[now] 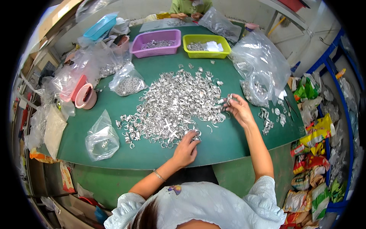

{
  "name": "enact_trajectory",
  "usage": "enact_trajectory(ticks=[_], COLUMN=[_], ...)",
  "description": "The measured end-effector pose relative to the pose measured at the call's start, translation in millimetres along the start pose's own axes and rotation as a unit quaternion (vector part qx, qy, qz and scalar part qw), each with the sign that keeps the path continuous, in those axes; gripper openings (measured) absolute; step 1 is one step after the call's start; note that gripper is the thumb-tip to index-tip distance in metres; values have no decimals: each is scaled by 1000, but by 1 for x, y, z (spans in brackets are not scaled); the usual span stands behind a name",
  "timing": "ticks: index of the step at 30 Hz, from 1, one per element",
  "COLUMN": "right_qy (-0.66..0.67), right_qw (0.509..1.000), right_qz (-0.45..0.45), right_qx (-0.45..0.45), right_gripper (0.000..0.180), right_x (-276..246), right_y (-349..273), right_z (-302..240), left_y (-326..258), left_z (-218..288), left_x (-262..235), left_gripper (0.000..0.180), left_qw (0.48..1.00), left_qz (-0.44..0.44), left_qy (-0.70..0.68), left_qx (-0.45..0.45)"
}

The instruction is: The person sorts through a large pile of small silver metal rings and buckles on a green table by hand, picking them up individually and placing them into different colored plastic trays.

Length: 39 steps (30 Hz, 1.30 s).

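A wide heap of small silver metal rings [179, 99] is spread over the middle of the green table [152, 158]. My right hand [240, 111] is raised at the heap's right edge, thumb and fingers pinched on a silver ring [229, 97]. At the near edge of the heap, my left hand [186, 149] rests low with its fingers bent together over the closest pieces; what lies under the fingertips is hidden. Two pale cross-shaped pieces [167, 124] lie on the heap just beyond it.
A purple basin [156, 51] and a yellow-green basin [207, 54] stand at the back. Clear plastic bags [263, 57] flank the heap, with a pink cup [86, 97] on the left. Tools [291, 108] lie far right. Across the table sits another person [190, 7].
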State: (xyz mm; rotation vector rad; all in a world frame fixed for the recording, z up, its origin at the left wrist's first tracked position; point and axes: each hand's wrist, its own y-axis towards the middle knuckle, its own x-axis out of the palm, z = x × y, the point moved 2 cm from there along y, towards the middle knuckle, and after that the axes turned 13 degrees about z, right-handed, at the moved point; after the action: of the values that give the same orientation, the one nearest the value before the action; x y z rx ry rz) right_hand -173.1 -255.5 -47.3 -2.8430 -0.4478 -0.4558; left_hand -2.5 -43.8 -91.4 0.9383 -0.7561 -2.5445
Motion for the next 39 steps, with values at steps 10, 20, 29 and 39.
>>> enact_trajectory(ticks=[10, 20, 29, 39], right_qy=[21, -140, -196, -241], right_qw=[996, 988, 973, 879], right_qz=[-34, 60, 107, 305], right_qx=[75, -29, -63, -278], right_gripper=[29, 41, 23, 33], right_x=[55, 104, 167, 113], right_y=[70, 237, 389, 526], right_z=[-8, -32, -9, -27], left_y=[80, 69, 66, 75], left_z=[-29, -65, -67, -67], left_x=[-7, -11, -16, -13], left_gripper=[20, 22, 29, 32], left_qw=[998, 994, 995, 993], left_qz=[67, 92, 58, 3], left_qy=[6, -2, -10, -76], left_qx=[15, -58, -84, -87])
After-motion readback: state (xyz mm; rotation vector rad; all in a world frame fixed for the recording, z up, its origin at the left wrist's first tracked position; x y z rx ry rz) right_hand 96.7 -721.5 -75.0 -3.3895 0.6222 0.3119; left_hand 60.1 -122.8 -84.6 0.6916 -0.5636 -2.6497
